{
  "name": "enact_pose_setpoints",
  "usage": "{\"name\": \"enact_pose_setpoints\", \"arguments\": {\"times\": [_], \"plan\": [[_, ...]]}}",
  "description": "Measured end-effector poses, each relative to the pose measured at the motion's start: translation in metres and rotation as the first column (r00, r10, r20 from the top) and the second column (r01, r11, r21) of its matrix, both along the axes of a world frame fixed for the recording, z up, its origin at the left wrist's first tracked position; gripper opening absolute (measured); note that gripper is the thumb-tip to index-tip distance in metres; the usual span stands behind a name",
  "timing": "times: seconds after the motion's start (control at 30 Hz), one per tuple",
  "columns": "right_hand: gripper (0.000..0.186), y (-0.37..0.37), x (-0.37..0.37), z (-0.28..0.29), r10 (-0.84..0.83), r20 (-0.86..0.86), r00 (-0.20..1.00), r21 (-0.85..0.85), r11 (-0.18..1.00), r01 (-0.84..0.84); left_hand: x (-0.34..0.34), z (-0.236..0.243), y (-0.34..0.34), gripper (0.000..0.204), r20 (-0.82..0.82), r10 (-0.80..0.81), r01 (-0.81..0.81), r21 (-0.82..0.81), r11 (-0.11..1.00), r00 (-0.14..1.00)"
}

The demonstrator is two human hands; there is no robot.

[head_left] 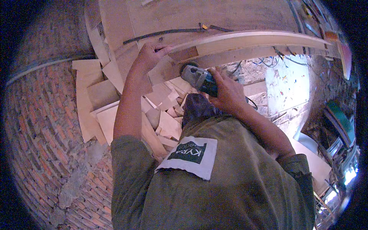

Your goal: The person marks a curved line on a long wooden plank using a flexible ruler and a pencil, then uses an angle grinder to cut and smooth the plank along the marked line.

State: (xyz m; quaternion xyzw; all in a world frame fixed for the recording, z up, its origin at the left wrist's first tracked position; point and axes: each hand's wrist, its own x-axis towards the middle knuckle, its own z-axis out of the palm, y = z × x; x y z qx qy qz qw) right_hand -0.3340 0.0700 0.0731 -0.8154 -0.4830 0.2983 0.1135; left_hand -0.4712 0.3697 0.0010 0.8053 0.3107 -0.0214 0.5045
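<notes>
My right hand (229, 92) is wrapped round the body of an angle grinder (200, 79) with a grey metal head and a dark body. Its round disc (188, 68) is up close to the near face of a long wooden board (237, 43); whether it touches, I cannot tell. Fingers of my left hand (150, 56) pinch the left end of that board, with the thumb and fingertips partly hidden. A darker brown patch (183, 55) shows on the board's face, between my left hand and the grinder.
Wood and board offcuts (168, 122) lie heaped below my hands. A brick wall (46, 145) runs along the left. A dark strip (165, 35) lies on the large panel (214, 15) beyond the board. Cables (268, 62) and a pale sheet (287, 86) are at right.
</notes>
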Motion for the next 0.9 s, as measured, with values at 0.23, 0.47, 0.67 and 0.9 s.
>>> {"name": "enact_pose_setpoints", "arguments": {"times": [0.23,0.47,0.67,0.9], "plan": [[0.079,0.006,-0.013,0.002,-0.028,-0.050,0.998,0.033,0.999,0.030,-0.001,0.015,-0.005,0.029,-0.001,-0.012,0.012,-0.023,1.000,1.000],[0.079,0.011,-0.020,0.004,-0.014,-0.047,0.999,0.008,1.000,0.014,0.000,0.016,-0.010,0.030,0.040,0.018,-0.015,-0.073,0.997,0.999],[0.082,0.013,-0.026,0.012,-0.050,-0.066,0.997,-0.016,0.999,0.049,-0.001,0.023,-0.012,0.028,0.072,0.012,-0.007,-0.063,0.998,0.997],[0.085,0.016,-0.028,0.014,-0.053,-0.038,0.998,-0.013,0.999,0.053,-0.004,0.020,-0.010,0.029,0.033,0.002,-0.001,-0.023,1.000,0.999]]}}
